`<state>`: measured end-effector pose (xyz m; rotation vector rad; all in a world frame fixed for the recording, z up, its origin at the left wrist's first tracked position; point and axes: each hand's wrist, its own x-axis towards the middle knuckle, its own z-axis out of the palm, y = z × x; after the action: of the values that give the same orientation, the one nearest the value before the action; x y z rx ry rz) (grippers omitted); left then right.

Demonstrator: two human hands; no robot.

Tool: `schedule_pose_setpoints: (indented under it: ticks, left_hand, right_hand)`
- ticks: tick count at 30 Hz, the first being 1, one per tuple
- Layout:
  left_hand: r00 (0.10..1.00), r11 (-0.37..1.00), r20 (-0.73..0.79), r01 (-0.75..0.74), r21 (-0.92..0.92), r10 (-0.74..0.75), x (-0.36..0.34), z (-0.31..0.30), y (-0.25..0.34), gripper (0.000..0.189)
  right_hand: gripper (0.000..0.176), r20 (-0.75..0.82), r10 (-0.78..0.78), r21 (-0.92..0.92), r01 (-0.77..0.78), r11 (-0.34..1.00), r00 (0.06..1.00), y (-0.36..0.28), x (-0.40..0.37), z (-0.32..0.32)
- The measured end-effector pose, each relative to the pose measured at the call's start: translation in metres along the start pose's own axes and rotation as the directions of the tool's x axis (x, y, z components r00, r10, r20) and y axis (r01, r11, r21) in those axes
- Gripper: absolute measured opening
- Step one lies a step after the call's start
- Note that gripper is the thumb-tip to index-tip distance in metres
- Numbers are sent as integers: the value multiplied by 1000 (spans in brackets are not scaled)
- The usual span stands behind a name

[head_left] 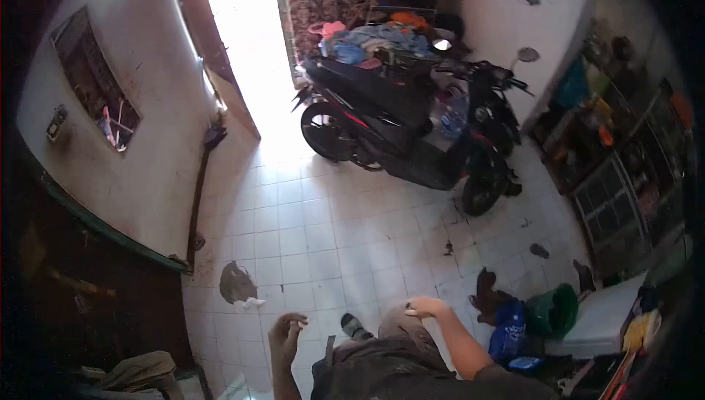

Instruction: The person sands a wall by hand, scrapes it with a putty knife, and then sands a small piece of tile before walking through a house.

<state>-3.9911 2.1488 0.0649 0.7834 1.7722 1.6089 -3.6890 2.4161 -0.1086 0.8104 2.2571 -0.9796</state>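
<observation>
My left hand [285, 330] is raised at the lower middle, left of my body, its fingers loosely bent and nothing visible in it. Over my trouser leg [405, 326] is my right hand [424, 307], with its fingers slightly apart and pointing left. A small dark spot shows by its fingertips, too small to make out; no held object is visible. Between the hands, lower down, a foot in a dark sock or shoe [355, 326] rests on the tiled floor [316, 253].
A black motorbike [396, 117] stands ahead, before a pile of clothes [382, 40]. Left is a dark patch [237, 282] on the floor. Right are a blue bag [508, 330], green bucket [554, 310] and crowded shelves [595, 117]. A bright doorway [239, 25] lies beyond.
</observation>
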Motion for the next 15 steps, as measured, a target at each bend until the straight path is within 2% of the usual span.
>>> schedule_pose_setpoints:
  ticks: [1, 3, 5, 7, 8, 9, 12, 13, 15]
  left_hand:
    - [999, 1000, 38, -20, 4, 20, 42, -11, 7, 15]
    - [977, 990, 165, -139, 26, 133, 115, -18, 16, 15]
    - [939, 975, 290, -212, 71, 183, 198, -24, 31, 16]
    - [896, 955, 405, -261, 139, 185, 267, -28, 39, 19]
    - [868, 950, 446, -294, 109, 217, 296, -32, 28, 19]
    - [863, 954, 473, -269, 133, 178, 320, -37, 21, 19]
    - [889, 967, 450, -184, 177, 87, 399, -53, 5, 20]
    - [905, 979, 425, -118, 165, 37, 423, -63, 3, 21]
    - [943, 980, 334, -49, 192, -18, 465, -79, 6, 24]
  right_hand:
    - [47, -141, -43, 144, 63, 988, 989, 1, -4, -15]
    - [47, -279, 154, 386, -36, 922, 948, -13, -15, -55]
    - [42, -317, 298, 368, -172, 914, 900, -16, 4, -91]
    - [45, -210, 411, 331, -331, 884, 887, -11, 32, -121]
    - [46, -145, 401, 320, -341, 884, 904, 11, 56, -123]
    - [47, -78, 381, 296, -343, 891, 921, 31, 89, -129]
    - [47, 35, 356, 154, -357, 921, 934, 38, 192, -212]
    - [48, 3, 325, 88, -324, 942, 946, 30, 234, -249]
    - [47, -96, 216, 67, -210, 975, 972, -17, 313, -346]
